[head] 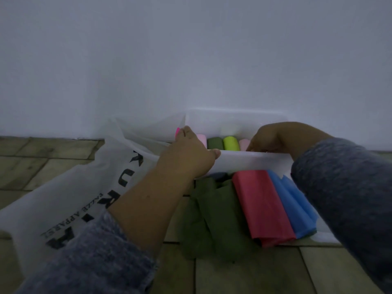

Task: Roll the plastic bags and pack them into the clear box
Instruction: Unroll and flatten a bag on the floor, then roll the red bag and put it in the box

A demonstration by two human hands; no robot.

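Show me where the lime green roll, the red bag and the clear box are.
lime green roll (231, 143), head view, on its rounded top.
red bag (262, 205), head view, middle of the flat folded sheet.
clear box (254, 159), head view, on its near wall.

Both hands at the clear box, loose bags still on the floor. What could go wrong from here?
1. The left hand and right hand crowd the clear box; they may knock the lime roll or dark green roll loose.
2. The red bag, blue bag and olive bag lie unrolled and may slide apart.
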